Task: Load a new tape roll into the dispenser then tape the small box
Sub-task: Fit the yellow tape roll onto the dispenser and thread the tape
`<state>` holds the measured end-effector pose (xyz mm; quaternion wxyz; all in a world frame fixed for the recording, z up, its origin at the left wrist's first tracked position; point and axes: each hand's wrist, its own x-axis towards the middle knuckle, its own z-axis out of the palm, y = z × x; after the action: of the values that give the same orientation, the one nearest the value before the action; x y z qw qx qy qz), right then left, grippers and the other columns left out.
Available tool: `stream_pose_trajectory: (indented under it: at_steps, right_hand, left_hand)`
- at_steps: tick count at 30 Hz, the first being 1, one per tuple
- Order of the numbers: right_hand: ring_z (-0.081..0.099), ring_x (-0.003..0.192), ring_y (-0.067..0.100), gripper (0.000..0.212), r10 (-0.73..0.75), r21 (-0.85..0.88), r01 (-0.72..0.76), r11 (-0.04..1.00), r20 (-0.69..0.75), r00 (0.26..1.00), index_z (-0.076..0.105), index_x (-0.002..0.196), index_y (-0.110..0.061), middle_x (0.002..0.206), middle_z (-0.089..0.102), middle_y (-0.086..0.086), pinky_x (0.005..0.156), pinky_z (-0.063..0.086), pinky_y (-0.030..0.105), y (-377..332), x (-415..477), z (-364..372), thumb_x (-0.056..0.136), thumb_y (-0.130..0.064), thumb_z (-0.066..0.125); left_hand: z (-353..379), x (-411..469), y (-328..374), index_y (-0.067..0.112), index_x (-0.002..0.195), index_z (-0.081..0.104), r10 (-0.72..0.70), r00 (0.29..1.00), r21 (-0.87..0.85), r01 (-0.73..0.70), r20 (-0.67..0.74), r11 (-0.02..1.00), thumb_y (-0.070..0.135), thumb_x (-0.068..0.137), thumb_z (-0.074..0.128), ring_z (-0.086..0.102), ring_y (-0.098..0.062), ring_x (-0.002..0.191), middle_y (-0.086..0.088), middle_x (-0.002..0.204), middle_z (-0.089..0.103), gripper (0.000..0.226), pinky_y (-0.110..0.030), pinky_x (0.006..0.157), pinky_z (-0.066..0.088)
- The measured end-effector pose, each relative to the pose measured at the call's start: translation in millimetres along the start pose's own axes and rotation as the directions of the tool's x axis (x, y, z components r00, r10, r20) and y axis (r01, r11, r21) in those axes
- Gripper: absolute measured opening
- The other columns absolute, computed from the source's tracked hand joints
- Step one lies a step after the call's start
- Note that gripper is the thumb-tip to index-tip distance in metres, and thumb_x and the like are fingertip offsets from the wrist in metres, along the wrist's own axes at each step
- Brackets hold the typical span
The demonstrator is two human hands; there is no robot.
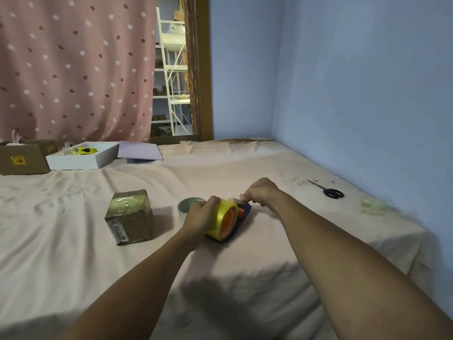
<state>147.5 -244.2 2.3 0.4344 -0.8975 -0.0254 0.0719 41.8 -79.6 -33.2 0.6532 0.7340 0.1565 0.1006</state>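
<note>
Yellowish glossy film wound on an orange core, the tape roll (224, 220) sits on the dark blue dispenser (241, 212), which lies on the pale pink bedsheet (245, 165) near the middle of the scene. The left hand (199, 217) is curled around the left side of the roll, steadying it, while the right hand (261, 193) is closed in a pinch just beyond the dispenser's far end, seemingly on the tape's free end, though the strip itself is too thin and clear to make out. By my reading the loading step is nearly done: the roll looks seated on its hub, and what remains is threading the tape over the orange roller (241, 212) toward the cutter. That calls for a steady pull with the sticky side kept off the fingers and the sheet, since such film clings and creases easily. The small box (130, 217), brown corrugated cardboard with a printed label and shiny tape already across its top, stands to the left, well apart from the dispenser. A second roll (187, 204), whitish and lying flat, rests just behind the left hand. Black-handled scissors (328, 190) lie far right near the blue wall, and a crumpled wad of clear film (370, 204) sits beyond them.
</note>
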Motion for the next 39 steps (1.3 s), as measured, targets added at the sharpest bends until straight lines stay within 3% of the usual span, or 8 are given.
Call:
stream_pose_trajectory:
  at_steps: [6,12,15,18,21,26,36,39]
  right_hand:
    - [0.059,0.085,0.022,0.019,-0.013,0.121,-0.005,0.993,0.147,0.989,0.071,0.09,-0.011,0.088,0.068,0.008,0.074,0.044,0.032,-4.7,-13.3,13.1,0.08,-0.02,0.085]
    - [0.049,0.072,0.023,0.013,0.042,-0.111,-0.02,0.994,0.195,0.98,0.058,0.076,-0.014,0.076,0.056,0.007,0.06,0.035,0.03,-10.4,-15.4,24.2,0.075,-0.007,0.068]
    - [0.061,0.084,0.025,0.021,0.049,-0.157,-0.016,0.988,0.211,0.976,0.066,0.087,-0.013,0.084,0.062,0.008,0.065,0.04,0.03,-14.0,-15.3,20.6,0.069,-0.004,0.069]
    - [0.059,0.072,0.019,0.02,0.059,-0.156,-0.033,0.987,0.161,0.985,0.071,0.087,-0.009,0.078,0.067,0.008,0.058,0.042,0.025,-11.4,-12.4,19.7,0.07,-0.001,0.071]
    - [0.07,0.081,0.021,0.023,0.009,-0.186,0.001,0.983,0.053,0.999,0.079,0.08,-0.012,0.083,0.077,0.003,0.073,0.06,0.031,-11.2,-6.0,24.4,0.057,-0.018,0.076]
    - [0.074,0.087,0.026,0.032,0.023,-0.282,0.001,0.959,0.082,0.996,0.081,0.085,-0.013,0.092,0.079,0.009,0.081,0.06,0.036,-15.7,-1.7,10.7,0.059,-0.03,0.087]
    - [0.066,0.082,0.028,0.022,0.09,-0.024,-0.086,0.996,0.195,0.977,0.073,0.088,-0.01,0.094,0.072,0.009,0.07,0.054,0.033,-6.5,-2.0,4.7,0.071,-0.01,0.087]
    - [0.074,0.09,0.024,0.021,0.147,0.049,-0.165,0.985,0.251,0.957,0.076,0.091,-0.013,0.094,0.076,0.005,0.073,0.063,0.035,1.8,-3.4,0.5,0.073,-0.013,0.086]
  left_hand:
    - [-1.1,-3.4,-1.4,0.012,0.074,0.064,0.034,0.999,0.045,-0.034,0.0,0.998,0.04,0.094,0.057,0.058,-0.021,0.071,-0.006,0.076,0.064,0.035,-0.034,0.065,0.043]
    - [-2.5,-5.3,-0.1,0.012,0.075,0.063,0.032,0.999,0.06,-0.033,0.025,0.998,0.043,0.094,0.055,0.054,-0.02,0.07,-0.006,0.076,0.061,0.037,-0.034,0.064,0.041]
    - [-2.9,-6.9,0.6,0.012,0.073,0.063,0.036,0.999,0.049,-0.037,0.018,0.998,0.044,0.092,0.056,0.055,-0.02,0.071,-0.007,0.077,0.062,0.038,-0.034,0.065,0.041]
    - [-1.0,-7.3,1.9,0.014,0.073,0.062,0.022,0.999,0.076,-0.024,0.027,0.997,0.044,0.092,0.056,0.055,-0.021,0.073,-0.005,0.076,0.061,0.037,-0.035,0.068,0.041]
    - [-1.9,-8.4,2.0,0.013,0.074,0.065,0.011,0.999,0.047,-0.013,0.045,0.999,0.054,0.075,0.055,0.056,-0.022,0.072,-0.006,0.077,0.062,0.043,-0.035,0.069,0.041]
    - [-3.8,-5.8,0.1,0.012,0.077,0.069,0.001,0.997,0.027,-0.003,0.083,1.0,0.055,0.077,0.066,0.06,-0.023,0.073,-0.01,0.081,0.067,0.044,-0.034,0.07,0.044]
    - [-6.2,-7.9,-3.1,0.013,0.078,0.066,0.008,0.996,-0.03,-0.006,0.087,1.0,0.043,0.088,0.068,0.06,-0.022,0.074,-0.009,0.08,0.066,0.032,-0.034,0.073,0.045]
    - [-9.3,-8.6,-5.3,0.011,0.076,0.07,0.016,0.994,-0.032,-0.013,0.109,0.999,0.045,0.084,0.07,0.063,-0.024,0.073,-0.008,0.076,0.069,0.034,-0.035,0.072,0.047]
